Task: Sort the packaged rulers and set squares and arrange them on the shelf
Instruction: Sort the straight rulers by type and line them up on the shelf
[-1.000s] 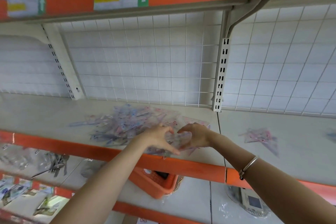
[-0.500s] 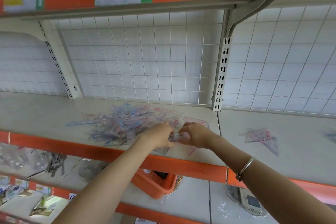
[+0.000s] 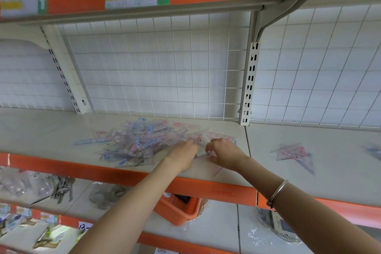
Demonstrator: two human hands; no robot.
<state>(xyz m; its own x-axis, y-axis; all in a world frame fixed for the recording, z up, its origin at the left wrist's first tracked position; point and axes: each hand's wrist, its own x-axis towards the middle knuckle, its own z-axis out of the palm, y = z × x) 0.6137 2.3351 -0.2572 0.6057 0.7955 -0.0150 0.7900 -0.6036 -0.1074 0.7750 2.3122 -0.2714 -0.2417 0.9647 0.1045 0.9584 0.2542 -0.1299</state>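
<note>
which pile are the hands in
The large mixed pile, where the right hand pinches a packet beside the left hand; the small pink pile lies apart.

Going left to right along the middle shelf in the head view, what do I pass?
Mixed pile of packaged rulers → left hand → right hand, pinching a clear set square → small pink set-square pile → bluish packets at the frame's edge.

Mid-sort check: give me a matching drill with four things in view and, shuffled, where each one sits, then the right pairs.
Things:
1. mixed pile of packets
2. small pink stack
3. orange basket
4. metal bangle

Places:
A. on the shelf one level down
B. round the right forearm
C. shelf bay right of the seam
D. shelf bay left of the seam

Pairs: 1-D, 2-C, 3-A, 4-B
</note>
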